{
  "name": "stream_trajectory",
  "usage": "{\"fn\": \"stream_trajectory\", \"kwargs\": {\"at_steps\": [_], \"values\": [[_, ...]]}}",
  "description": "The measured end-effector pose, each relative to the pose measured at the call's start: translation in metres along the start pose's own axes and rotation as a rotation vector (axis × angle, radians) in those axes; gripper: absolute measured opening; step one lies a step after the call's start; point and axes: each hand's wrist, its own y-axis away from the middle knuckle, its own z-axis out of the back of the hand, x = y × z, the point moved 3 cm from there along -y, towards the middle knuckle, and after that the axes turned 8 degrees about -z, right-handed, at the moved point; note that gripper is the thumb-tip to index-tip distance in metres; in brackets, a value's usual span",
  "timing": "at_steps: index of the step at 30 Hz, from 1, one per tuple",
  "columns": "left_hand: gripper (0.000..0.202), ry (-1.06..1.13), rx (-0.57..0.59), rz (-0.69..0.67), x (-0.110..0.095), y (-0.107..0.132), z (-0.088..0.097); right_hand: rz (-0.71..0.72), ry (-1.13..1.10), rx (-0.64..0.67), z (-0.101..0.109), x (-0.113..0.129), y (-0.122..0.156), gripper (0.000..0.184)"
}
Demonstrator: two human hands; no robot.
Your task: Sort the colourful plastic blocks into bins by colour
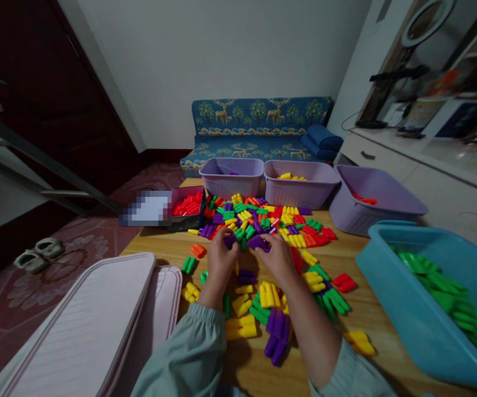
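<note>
My left hand (221, 259) is closed on a purple plastic piece (229, 239), partly hidden by the fingers. Just to its right, my right hand (278, 256) pinches another purple plastic piece (258, 242). A small gap separates the two hands. Around and below them lie many bullet-shaped plastic pieces, joined side by side in small clusters: a purple cluster (277, 333), a yellow cluster (269, 295), a green cluster (189, 265) and a red cluster (344, 283). Beyond my fingers a mixed heap (244, 215) of these colours covers the table.
Three lilac bins stand along the back: one left (232, 179), one middle (300, 187) with yellow pieces, one right (370, 204) with red pieces. A blue bin (403, 309) of green pieces is at right. A box (184, 222) holds red pieces. White lids (85, 325) lie left.
</note>
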Motion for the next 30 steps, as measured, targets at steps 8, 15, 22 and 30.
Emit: {"fn": "stream_trajectory", "kwargs": {"at_steps": [8,15,22,30], "values": [[0.052,0.782,0.176,0.491,0.000,0.004,-0.011,-0.314,-1.077,0.157,-0.003,0.016,0.004,0.039],[0.056,0.951,0.278,0.546,-0.011,0.009,-0.012,-0.303,-1.132,0.265,-0.004,0.031,0.011,0.042],[0.060,1.011,0.311,0.553,-0.015,0.010,-0.012,-0.103,-0.696,0.104,0.010,0.024,0.005,0.033],[0.049,0.968,0.286,0.501,-0.021,0.015,-0.013,0.049,-0.199,0.094,0.017,0.039,0.014,0.035]]}}
